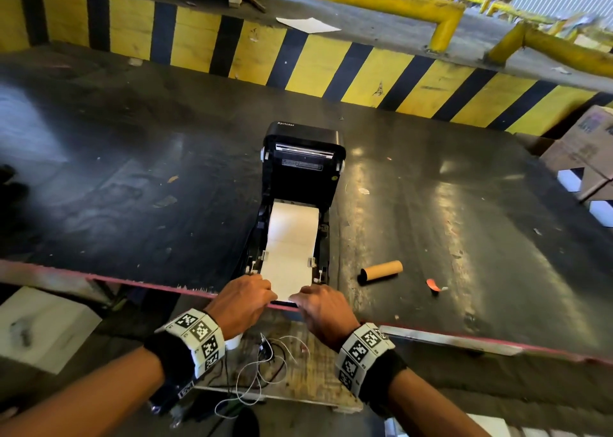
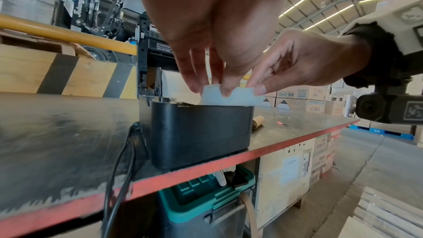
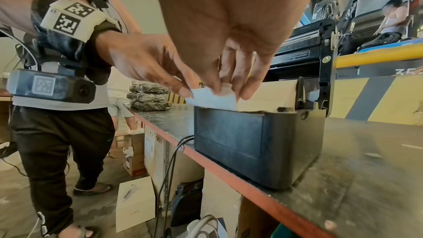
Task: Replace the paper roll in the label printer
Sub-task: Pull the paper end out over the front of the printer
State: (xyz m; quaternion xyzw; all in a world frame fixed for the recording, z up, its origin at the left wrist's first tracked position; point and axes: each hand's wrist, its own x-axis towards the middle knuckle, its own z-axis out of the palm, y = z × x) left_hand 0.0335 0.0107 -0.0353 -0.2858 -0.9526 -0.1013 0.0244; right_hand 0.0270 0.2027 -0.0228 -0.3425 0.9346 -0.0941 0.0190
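left hand (image 1: 243, 299) + right hand (image 1: 323, 305): pinching label paper (image 1: 292, 247) end | strip runs lengthwise from open printer (image 1: 300, 174) toward person

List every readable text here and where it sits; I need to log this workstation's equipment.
"Xprinter": on the printer lid.
"KB-2041" and "RATE": on a cardboard box behind the table.
White warning label inside the lid: too small to read.
Script lettering on the forklift mast: too blurred to read.
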